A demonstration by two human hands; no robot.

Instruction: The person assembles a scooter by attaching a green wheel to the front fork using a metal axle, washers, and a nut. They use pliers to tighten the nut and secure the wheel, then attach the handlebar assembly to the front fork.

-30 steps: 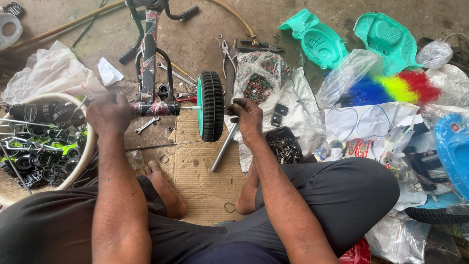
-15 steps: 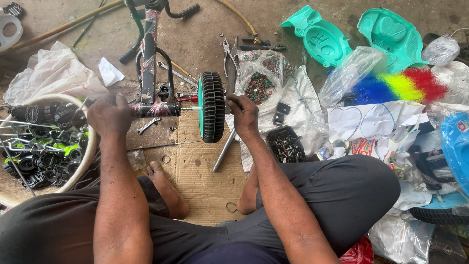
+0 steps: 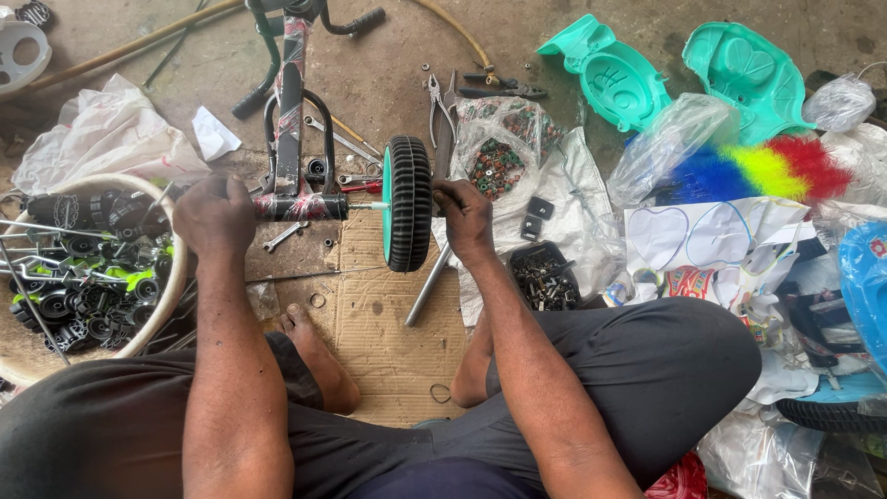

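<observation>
A person sits cross-legged on a concrete floor (image 3: 388, 65), seen from above, working on the frame of a small child's cycle (image 3: 288, 139). The left hand (image 3: 214, 214) is clenched around the frame's wrapped crossbar, knuckles up. The right hand (image 3: 465, 217) is closed at the hub on the outer side of a small black wheel with a teal rim (image 3: 407, 216); what the fingers pinch there cannot be made out. The wheel stands upright on edge between the two hands, mounted on a thin axle that runs from the crossbar, and sits over a flattened sheet of cardboard (image 3: 383, 323).

A bare foot (image 3: 314, 356) rests on the cardboard just below the frame. A metal rod (image 3: 427, 286) lies slanted under the wheel. Spanners (image 3: 282, 237) and loose washers lie near the frame, and pliers (image 3: 434, 97) lie on the floor beyond the wheel. To the left, a round basket (image 3: 171, 277) holds black wheels and green parts. To the right, a clear bag of small fittings (image 3: 494, 162) lies just beside the right hand, with a black tray of screws (image 3: 545, 277) near the forearm. Two teal plastic shells (image 3: 679, 69) and a bag of blue, yellow and red feathers (image 3: 753, 171) lie well apart, farther right.
</observation>
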